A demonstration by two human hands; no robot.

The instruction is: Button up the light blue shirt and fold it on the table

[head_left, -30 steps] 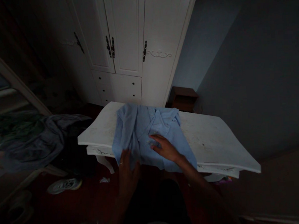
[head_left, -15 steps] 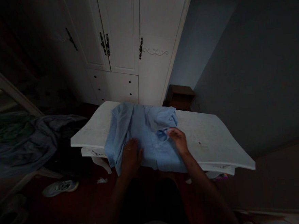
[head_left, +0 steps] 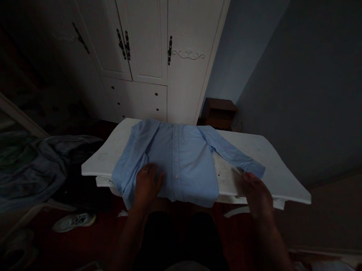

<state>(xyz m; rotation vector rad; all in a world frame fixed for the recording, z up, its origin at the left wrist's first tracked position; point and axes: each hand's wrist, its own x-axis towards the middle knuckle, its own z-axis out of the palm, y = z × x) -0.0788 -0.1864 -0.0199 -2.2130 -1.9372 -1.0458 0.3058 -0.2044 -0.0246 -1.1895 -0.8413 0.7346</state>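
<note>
A light blue button-up shirt [head_left: 191,159] lies front side up on a white table [head_left: 273,170]. Its buttoned placket runs down the middle, and the lower hem hangs over the near edge. My left hand [head_left: 147,181] rests on the left part of the shirt with fingers apart, a ring on one finger. The shirt's right-hand sleeve [head_left: 231,150] stretches out across the table toward the right. At its cuff [head_left: 254,169] is my right hand [head_left: 256,190], blurred by motion, fingertips touching or close to the cloth; their grip is unclear. The other sleeve lies folded along the shirt's left side.
A white wardrobe [head_left: 143,39] with dark handles stands behind the table. A small brown cabinet [head_left: 221,108] is by the wall. Heaped clothes [head_left: 46,165] lie at left, and a sneaker [head_left: 73,221] is on the dark red floor.
My right hand has moved right and toward me. The sleeve that lay bunched over the shirt front is now stretched out to the right. My left hand has shifted slightly left.
</note>
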